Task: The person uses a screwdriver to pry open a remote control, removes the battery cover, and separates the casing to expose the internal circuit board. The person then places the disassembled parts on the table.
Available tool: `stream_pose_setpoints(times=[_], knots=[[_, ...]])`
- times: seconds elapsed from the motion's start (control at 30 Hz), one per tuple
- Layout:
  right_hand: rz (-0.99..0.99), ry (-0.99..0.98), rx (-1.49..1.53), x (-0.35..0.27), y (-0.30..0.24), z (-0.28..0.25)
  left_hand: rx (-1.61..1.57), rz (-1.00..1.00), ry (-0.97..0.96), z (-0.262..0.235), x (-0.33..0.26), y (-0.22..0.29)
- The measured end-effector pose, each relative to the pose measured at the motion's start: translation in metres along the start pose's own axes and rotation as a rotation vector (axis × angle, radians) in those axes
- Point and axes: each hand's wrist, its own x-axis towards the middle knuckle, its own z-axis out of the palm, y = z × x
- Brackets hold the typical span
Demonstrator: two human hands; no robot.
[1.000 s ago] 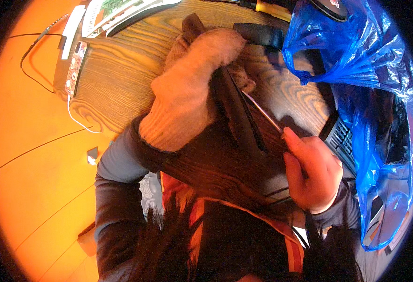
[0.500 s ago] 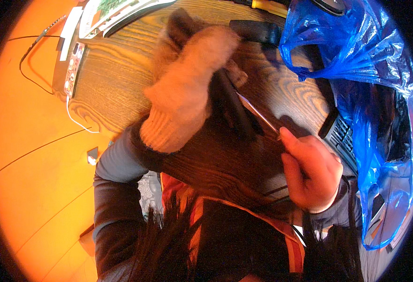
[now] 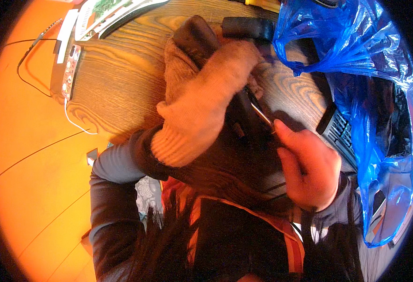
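Note:
My left hand (image 3: 206, 98), in a pale knitted glove, is closed around a dark brown item (image 3: 196, 40) with a rounded end and a fuzzy brown side. It looks like a shoe, but the glove and shadow hide much of it. Bare and closed, my right hand (image 3: 312, 164) pinches a thin metal tool (image 3: 262, 114) between thumb and forefinger. The tool's shaft slants up to the left, and its far end meets the dark part of the item beside my gloved fingers. The tool's handle is hidden in my palm.
A black box-like object (image 3: 248, 28) lies on the wooden table (image 3: 117, 70) beyond my left hand. On the right hangs a crumpled blue plastic bag (image 3: 347, 51), near a black gridded object (image 3: 339, 134). A phone-like device (image 3: 70, 73) with a white cable lies at the left edge.
My gloved left hand and the dark item have shifted right and slightly nearer to me, and more of the item's rounded end shows. Less of the tool's shaft is visible; my right hand moved slightly left.

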Motion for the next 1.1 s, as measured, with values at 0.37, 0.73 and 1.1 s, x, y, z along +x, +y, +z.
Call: stream_pose_setpoints(times=[0.37, 0.73, 1.1], knots=[[0.494, -0.227, 0.587, 0.010, -0.001, -0.038, 0.163, 0.110, -0.008, 0.008, 0.003, -0.002], [0.402, -0.303, 0.639, 0.020, 0.019, -0.046, 0.208, -0.003, -0.249, -0.005, 0.014, 0.002], [0.361, -0.126, 0.595, 0.018, 0.021, -0.050, -0.320, -0.348, -0.196, -0.021, 0.014, 0.011]])
